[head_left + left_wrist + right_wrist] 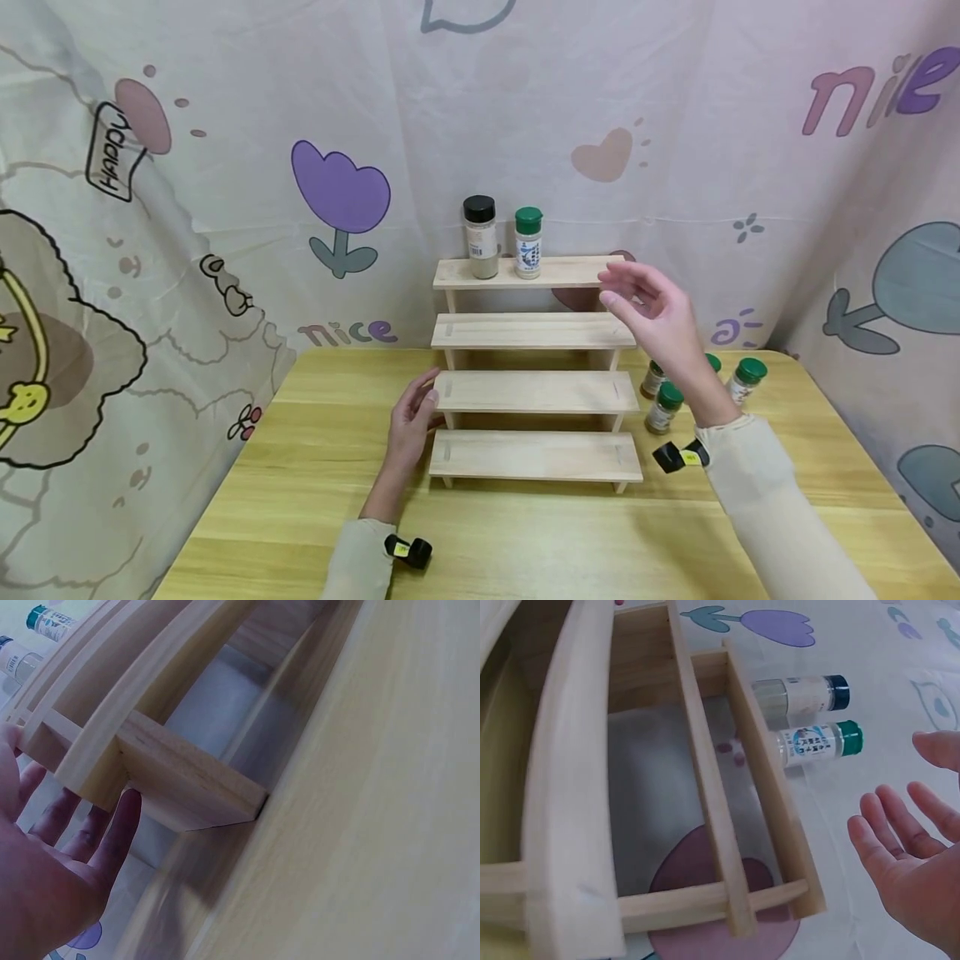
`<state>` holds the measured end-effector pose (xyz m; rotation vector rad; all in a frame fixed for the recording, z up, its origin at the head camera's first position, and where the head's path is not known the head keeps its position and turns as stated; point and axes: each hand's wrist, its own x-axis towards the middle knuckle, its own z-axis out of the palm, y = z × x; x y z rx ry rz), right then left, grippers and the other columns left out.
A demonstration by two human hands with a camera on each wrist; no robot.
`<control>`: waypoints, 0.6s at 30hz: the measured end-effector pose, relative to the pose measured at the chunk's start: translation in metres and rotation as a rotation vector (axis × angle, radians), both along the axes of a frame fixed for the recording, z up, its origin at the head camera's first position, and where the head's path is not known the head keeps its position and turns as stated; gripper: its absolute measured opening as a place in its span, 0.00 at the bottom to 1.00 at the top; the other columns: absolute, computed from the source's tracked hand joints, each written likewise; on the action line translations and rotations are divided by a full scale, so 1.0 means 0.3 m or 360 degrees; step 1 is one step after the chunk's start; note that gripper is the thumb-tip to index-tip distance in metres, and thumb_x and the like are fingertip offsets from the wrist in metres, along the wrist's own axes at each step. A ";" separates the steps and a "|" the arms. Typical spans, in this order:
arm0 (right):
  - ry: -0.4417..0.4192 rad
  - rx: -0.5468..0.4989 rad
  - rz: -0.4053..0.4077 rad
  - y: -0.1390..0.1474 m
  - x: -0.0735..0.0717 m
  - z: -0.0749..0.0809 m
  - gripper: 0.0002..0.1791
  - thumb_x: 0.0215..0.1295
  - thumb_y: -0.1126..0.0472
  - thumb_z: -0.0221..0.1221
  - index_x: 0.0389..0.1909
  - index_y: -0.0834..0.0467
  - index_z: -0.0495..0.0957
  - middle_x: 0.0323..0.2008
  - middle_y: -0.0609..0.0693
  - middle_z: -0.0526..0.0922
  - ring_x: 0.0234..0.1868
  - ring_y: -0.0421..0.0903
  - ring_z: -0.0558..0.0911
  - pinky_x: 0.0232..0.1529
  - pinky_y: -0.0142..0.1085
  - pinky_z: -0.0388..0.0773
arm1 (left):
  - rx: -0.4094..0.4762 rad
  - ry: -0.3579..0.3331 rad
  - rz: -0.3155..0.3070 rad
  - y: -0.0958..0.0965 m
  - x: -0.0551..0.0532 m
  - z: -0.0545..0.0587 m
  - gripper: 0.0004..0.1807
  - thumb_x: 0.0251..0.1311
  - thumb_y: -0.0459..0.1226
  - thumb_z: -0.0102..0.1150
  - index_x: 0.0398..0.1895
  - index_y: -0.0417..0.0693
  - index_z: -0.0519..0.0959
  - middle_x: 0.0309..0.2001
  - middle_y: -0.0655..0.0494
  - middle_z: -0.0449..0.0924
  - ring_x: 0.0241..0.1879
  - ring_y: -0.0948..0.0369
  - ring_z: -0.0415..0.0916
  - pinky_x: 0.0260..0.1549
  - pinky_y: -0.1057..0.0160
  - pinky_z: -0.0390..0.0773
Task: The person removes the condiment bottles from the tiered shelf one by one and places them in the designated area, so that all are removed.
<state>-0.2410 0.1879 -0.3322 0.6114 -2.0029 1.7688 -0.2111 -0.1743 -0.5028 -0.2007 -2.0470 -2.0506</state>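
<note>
I have my left hand (411,419) relaxed at the left side of the wooden rack (534,392) on the surface (540,537), and my right hand (664,323) released near the top tier's right end. That tier holds a black-capped jar (481,238), a green-capped jar (528,245) just beside it.

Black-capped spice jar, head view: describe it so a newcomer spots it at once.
On the wooden table stands a four-tier wooden rack. Go to its top shelf: the black-capped spice jar stands toward the left end. It is slightly taller than the green-capped spice jar to its right, and its cap is the only black one.
</note>
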 end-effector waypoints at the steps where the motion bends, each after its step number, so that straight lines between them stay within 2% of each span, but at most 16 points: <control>1: 0.0008 -0.0010 0.0003 -0.005 -0.007 0.010 0.22 0.69 0.67 0.65 0.62 0.65 0.77 0.55 0.62 0.82 0.56 0.51 0.82 0.58 0.31 0.78 | 0.0000 -0.0002 0.0004 0.001 0.000 0.001 0.21 0.77 0.35 0.51 0.70 0.49 0.74 0.64 0.47 0.78 0.60 0.60 0.76 0.56 0.63 0.79; 7: 0.0050 0.0012 0.0011 -0.033 -0.045 0.063 0.22 0.69 0.67 0.65 0.63 0.64 0.77 0.55 0.61 0.82 0.55 0.49 0.82 0.57 0.32 0.79 | -0.0008 0.0007 0.0012 0.007 -0.001 0.005 0.21 0.77 0.34 0.50 0.70 0.48 0.74 0.63 0.44 0.78 0.60 0.59 0.76 0.56 0.64 0.79; 13: 0.0005 0.0024 0.0054 -0.068 -0.088 0.093 0.22 0.70 0.61 0.65 0.63 0.58 0.78 0.56 0.56 0.83 0.57 0.49 0.82 0.57 0.32 0.79 | -0.0018 0.0017 0.0010 0.003 -0.005 0.004 0.21 0.77 0.33 0.49 0.71 0.45 0.73 0.65 0.42 0.77 0.59 0.62 0.76 0.55 0.66 0.78; 18: -0.0043 0.0019 0.0087 -0.104 -0.126 0.109 0.22 0.69 0.60 0.66 0.62 0.59 0.78 0.56 0.59 0.82 0.57 0.49 0.82 0.56 0.33 0.80 | -0.0029 0.0024 0.0020 0.001 -0.002 0.002 0.21 0.77 0.35 0.51 0.70 0.46 0.74 0.64 0.42 0.77 0.60 0.60 0.76 0.56 0.65 0.78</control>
